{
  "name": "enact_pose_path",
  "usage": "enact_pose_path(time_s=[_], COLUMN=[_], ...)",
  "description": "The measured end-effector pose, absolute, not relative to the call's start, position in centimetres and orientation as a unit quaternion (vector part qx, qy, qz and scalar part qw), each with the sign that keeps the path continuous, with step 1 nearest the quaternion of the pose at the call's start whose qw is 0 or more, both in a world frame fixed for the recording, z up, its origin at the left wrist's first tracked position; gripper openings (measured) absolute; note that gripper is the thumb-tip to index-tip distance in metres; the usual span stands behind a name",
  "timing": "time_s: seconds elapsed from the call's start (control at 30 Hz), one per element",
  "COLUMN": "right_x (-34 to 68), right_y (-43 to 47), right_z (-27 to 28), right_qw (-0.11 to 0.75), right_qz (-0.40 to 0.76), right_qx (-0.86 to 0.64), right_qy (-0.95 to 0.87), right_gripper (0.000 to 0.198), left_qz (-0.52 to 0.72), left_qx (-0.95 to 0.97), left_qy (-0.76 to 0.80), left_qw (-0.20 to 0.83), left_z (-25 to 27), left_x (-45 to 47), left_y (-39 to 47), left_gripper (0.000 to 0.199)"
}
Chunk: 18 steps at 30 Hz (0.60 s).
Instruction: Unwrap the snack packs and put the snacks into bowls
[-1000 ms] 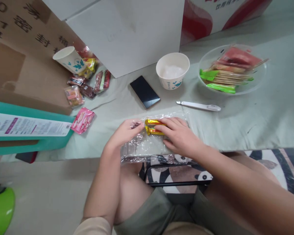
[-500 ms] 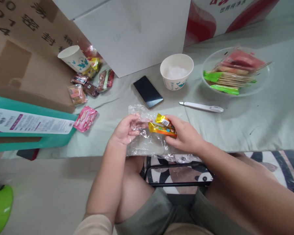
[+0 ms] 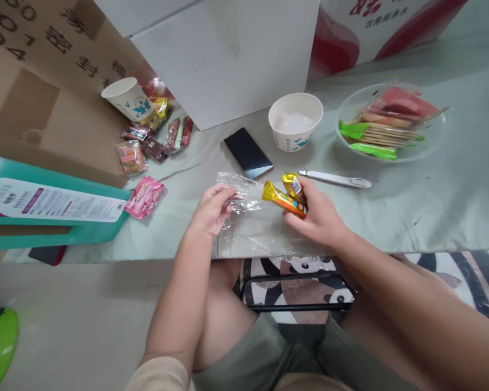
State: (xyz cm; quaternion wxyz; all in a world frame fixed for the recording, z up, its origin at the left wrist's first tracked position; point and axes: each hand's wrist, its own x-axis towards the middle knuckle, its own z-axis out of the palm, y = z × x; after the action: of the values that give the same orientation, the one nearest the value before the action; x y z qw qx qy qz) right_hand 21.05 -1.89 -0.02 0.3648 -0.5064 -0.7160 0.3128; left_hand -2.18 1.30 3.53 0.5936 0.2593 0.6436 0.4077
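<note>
Two yellow-and-orange wrapped snack bars (image 3: 284,202) are gripped in my right hand (image 3: 321,216), their ends pointing left and up. My left hand (image 3: 212,210) pinches a clear plastic bag (image 3: 248,203), which hangs crumpled between my hands and over the table's front edge. Behind the bag lies a black phone (image 3: 248,152). A white utility knife (image 3: 336,179) lies just beyond my right hand. The paper bowl (image 3: 295,120), with something whitish inside, stands behind the phone.
A clear plastic bowl (image 3: 438,133) of packaged snacks stands at the right. Several wrapped snacks (image 3: 152,147) and a tilted paper cup (image 3: 127,100) sit left, with a pink packet (image 3: 144,196). A cardboard box (image 3: 52,108), teal container (image 3: 106,231) and white box (image 3: 228,60) border the table.
My right hand has moved right with the snack bars, away from my left hand. The left hand has shifted slightly right and now pinches the bag more tightly.
</note>
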Motion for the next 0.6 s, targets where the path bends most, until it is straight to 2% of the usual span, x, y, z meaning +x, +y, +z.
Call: enact_pose_path(time_s=[0.13,0.3,0.5,0.6], right_x=[21.2,21.1,23.2,25.3], right_y=[-1.4,-0.5,2.8,4.0], right_z=[-0.3,0.3,2.2,2.7], right_qw=[0.423,0.434,0.548,0.510], right_qz=[0.300,0.242,0.357,0.302], right_qx=[-0.525,-0.513,-0.476,-0.502], right_qy=[-0.675,-0.700,-0.588,-0.630], right_gripper=[0.057,0.062,0.054,0.050], left_qz=[0.426,0.450,0.433,0.424], left_qx=[0.266,0.276,0.280,0.284], left_qy=[0.651,0.641,0.646,0.645], left_qw=[0.569,0.558,0.563,0.569], left_z=[3.5,3.1,2.9,2.7], left_x=[-2.0,-1.9,-1.8,-1.7], left_y=[1.4,1.6,2.1,2.1], left_gripper=[0.030,0.030,0.031,0.031])
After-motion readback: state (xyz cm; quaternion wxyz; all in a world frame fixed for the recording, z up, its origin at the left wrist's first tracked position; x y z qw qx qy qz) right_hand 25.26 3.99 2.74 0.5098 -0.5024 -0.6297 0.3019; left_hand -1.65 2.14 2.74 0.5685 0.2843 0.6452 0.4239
